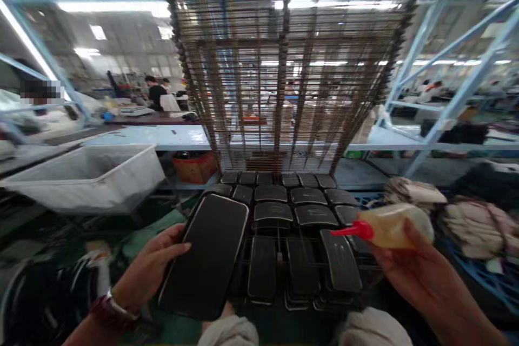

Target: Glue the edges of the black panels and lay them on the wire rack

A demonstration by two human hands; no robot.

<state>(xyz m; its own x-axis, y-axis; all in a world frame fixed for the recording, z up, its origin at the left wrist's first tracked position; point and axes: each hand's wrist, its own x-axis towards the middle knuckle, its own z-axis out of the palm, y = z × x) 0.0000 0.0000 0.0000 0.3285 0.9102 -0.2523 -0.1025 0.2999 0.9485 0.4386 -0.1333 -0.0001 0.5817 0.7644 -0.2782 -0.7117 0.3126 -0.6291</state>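
Note:
My left hand [148,265] grips the left edge of a black rectangular panel [206,254] with rounded corners and a pale rim, its thumb lying on the face. The panel is tilted up, close to me. In my right hand [425,275] is a squeeze bottle [393,225] of yellowish liquid, lying sideways with its red nozzle [354,230] pointing left. The nozzle tip is apart from the held panel. Between my hands, several smaller black pieces with pale edges [261,270] lie in rows, some stacked. Shiny streaks show on a few of them.
A tall wire-mesh rack [284,65] rises behind the rows. At left stands a white bin [93,184], with an orange box [195,166] beside it. Folded beige cloth [474,224] sits in a blue basket [492,281] at right. Other people [156,92] are in the background.

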